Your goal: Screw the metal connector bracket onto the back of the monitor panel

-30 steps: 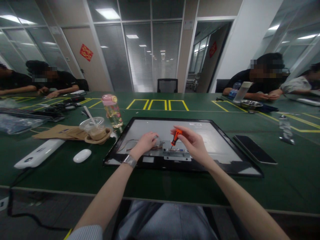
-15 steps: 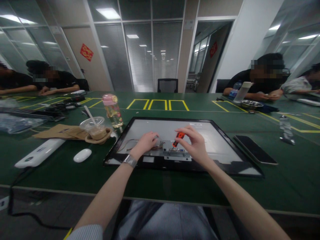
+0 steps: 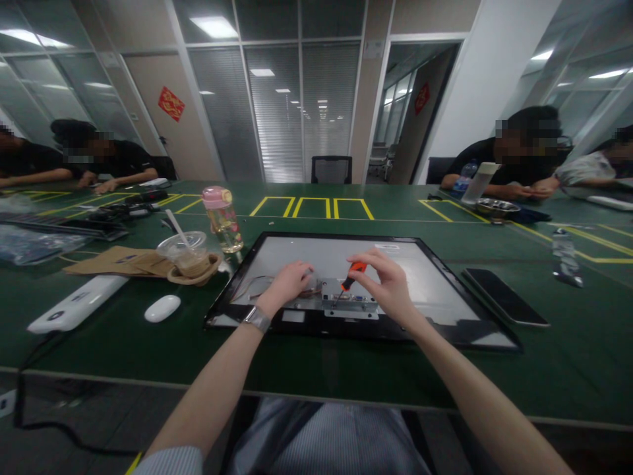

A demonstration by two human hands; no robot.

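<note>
A screwdriver (image 3: 353,275) with an orange and black handle is pinched between the thumb and fingers of my right hand (image 3: 388,284). Its shaft slants down and left to a metal bracket (image 3: 351,315) with a row of ports, one of them blue. The bracket sits on the near edge of a display panel (image 3: 415,264), which lies with its pale grey back up and a black frame around it. My left hand (image 3: 289,282) rests over the panel just left of the bracket, beside thin wires (image 3: 257,280). Its fingers are loosely bent and apart, their tips partly hidden.
Left of the panel are a white mouse (image 3: 162,308), a white power strip (image 3: 79,303), a plastic cup (image 3: 182,251) in a cardboard holder and a pink-lidded bottle (image 3: 222,218). A black phone (image 3: 504,295) lies at the right. Several people sit across the green table (image 3: 306,376).
My right hand and the screwdriver handle have shifted very slightly, with the tip staying at the bracket. My left hand stays in place.
</note>
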